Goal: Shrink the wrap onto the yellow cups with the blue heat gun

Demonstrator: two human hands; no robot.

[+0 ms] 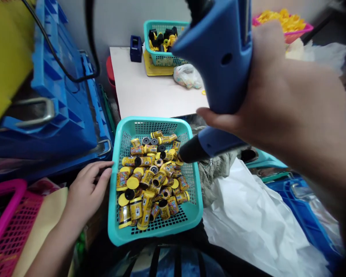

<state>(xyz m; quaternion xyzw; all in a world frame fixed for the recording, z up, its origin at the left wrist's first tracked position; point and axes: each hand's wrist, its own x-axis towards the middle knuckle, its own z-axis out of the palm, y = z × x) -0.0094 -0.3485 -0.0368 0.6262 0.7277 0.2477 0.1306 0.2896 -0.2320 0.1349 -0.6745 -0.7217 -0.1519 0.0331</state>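
Note:
My right hand [288,88] is wrapped around the handle of a blue pistol-shaped tool [223,65] with a black nozzle. The nozzle tip points left, over the right side of a turquoise plastic basket [197,196]. Inside the basket lie several small yellow printed canisters [147,179], jumbled, some with yellow caps and others showing dark round ends. My left hand [88,188] is at the basket's left side, fingers partly stretched and apart, fingertips at the rim. The exact kind of blue tool cannot be made out.
A white table [150,94] stands ahead, bearing another turquoise basket [164,57] of black and yellow parts and a tied plastic bag [187,75]. Blue crates [66,127] rise at left, with a black cord [93,57] hanging before them. White sheeting [248,219] lies at right; a pink basket [24,223] sits lower left.

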